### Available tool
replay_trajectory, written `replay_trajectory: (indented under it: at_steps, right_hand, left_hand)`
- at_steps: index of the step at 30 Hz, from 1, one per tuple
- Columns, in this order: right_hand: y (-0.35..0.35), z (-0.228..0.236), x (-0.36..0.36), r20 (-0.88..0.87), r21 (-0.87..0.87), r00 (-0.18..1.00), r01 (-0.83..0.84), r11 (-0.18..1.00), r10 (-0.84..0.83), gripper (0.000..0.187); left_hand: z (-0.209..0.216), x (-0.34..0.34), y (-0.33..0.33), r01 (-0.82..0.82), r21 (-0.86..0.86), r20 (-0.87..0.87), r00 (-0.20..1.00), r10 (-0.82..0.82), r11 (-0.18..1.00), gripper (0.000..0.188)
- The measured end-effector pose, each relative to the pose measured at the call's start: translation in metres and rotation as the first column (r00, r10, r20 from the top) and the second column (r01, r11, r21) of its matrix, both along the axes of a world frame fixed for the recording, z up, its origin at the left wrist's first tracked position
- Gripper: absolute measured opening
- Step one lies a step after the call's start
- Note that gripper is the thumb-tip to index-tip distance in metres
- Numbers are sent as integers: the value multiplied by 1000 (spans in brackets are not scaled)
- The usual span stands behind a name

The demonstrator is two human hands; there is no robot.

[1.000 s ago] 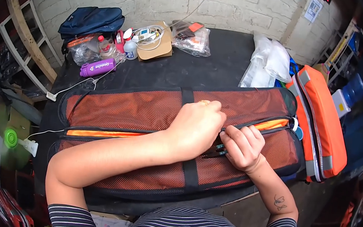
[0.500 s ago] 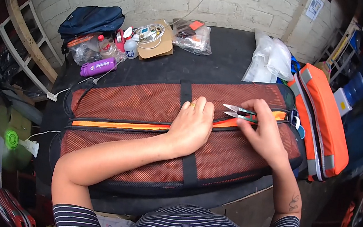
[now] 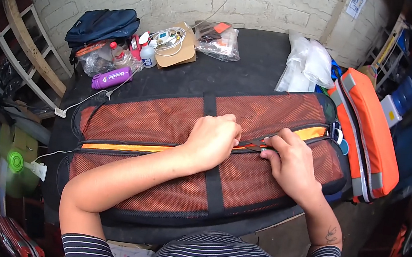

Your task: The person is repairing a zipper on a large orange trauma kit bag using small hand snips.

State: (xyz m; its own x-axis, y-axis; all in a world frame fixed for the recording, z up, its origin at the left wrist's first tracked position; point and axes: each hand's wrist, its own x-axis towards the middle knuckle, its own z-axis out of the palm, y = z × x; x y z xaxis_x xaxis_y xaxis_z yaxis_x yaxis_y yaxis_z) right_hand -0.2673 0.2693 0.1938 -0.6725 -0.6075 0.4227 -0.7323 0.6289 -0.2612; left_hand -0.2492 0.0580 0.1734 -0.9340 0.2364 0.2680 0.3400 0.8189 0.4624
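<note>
A long bag (image 3: 156, 112) of black-edged mesh over reddish-orange cloth lies across the black table. An orange-yellow strip (image 3: 126, 147) with black edging runs along its middle. My left hand (image 3: 212, 142) is closed over the strip near the centre, its fingers pinching the black edging. My right hand (image 3: 292, 159) grips a pair of thread snips (image 3: 255, 146), their blades low against the strip and pointing at my left fingertips. Most of the snips is covered by my fingers. Whether the blades touch a thread is too small to tell.
An orange bag (image 3: 370, 133) with grey corners stands at the right. Clear plastic bags (image 3: 306, 64) lie at the back right. Toward the back left are a dark blue backpack (image 3: 103, 26), a purple bottle (image 3: 112, 78), a spray bottle (image 3: 148, 54) and cardboard (image 3: 181, 56) with a coiled white cable.
My right hand has lowered the snips from above the bag to the strip, moving left and nearer to me. The left hand has shifted slightly left, its fingers curling tighter.
</note>
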Motion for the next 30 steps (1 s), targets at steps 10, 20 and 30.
replay_trajectory:
  at_steps: [10, 20, 30]
  right_hand:
    - [-2, -5, -3, 42, -91, 999, 15, 996, -12, 11]
    - [-19, -8, 5, -243, 38, 969, 55, 998, -44, 12]
    - [-17, -1, 1, -115, -88, 992, 38, 995, -48, 11]
  left_hand:
    - [-30, -1, 9, -12, -209, -219, 975, -35, 978, 11]
    - [-28, 3, 9, -19, -132, -232, 973, -12, 991, 12]
    - [-12, 3, -2, -4, 61, -182, 983, 15, 998, 7]
